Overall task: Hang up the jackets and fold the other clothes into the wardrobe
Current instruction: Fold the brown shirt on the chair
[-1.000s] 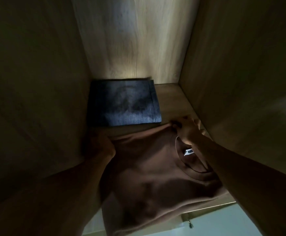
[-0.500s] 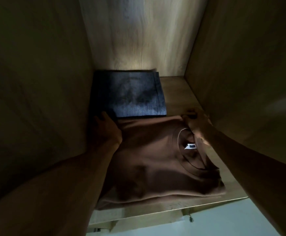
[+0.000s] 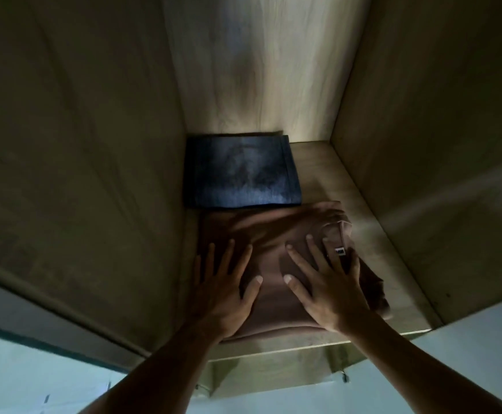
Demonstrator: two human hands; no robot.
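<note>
Two flat hands on a folded brown top

Both hands are lying palm-down, fingers straight and spread, on the folded brown cotton top (image 3: 276,234): the left hand (image 3: 223,291) covering its left part, the right hand (image 3: 327,285) its right, beside the white neck label (image 3: 340,251). The top is sitting on the pale wooden wardrobe shelf (image 3: 327,177), touching the folded dark blue denim garment (image 3: 240,171) behind it.

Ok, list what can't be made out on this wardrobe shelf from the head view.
- White label in the brown top's collar: print too small and partly covered by the right hand.
- Brown fabric under the left hand and the right hand: hidden by the flat palms.
- Dark blue folded garment: what kind it is, lost in the dim light.
- Shelf space below the front edge: in shadow.
</note>
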